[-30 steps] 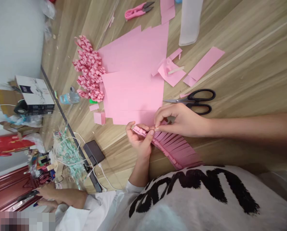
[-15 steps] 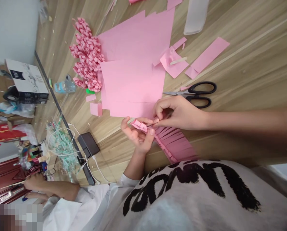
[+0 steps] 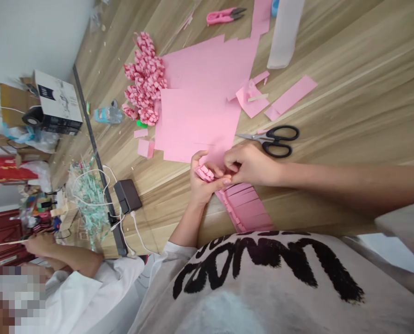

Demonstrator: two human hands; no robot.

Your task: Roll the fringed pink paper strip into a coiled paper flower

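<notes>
A fringed pink paper strip (image 3: 253, 208), its edge curled into small rolled loops, runs from my hands down toward my shirt. My left hand (image 3: 203, 181) is closed around the upper end, and a curled section shows between its fingers. My right hand (image 3: 251, 164) pinches at the strip beside the left thumb; its fingertips partly hide the pinched spot. Just above the right wrist, black-handled scissors (image 3: 279, 139) lie on the table. Flat sheets of pink paper (image 3: 196, 120) are spread beyond both hands.
Curled pink paper flowers (image 3: 146, 81) lie beside the sheets. Farther out are pink thread snips (image 3: 224, 16), paper scraps (image 3: 251, 99), a plastic bottle (image 3: 107, 115) and a dark power adapter (image 3: 127, 195) with white cables. Another person's arm (image 3: 71, 257) is at lower left.
The view has shifted, bringing the pink thread snips into sight. My left fingers have curled in more around the strip. My right hand stays pinched beside the left thumb.
</notes>
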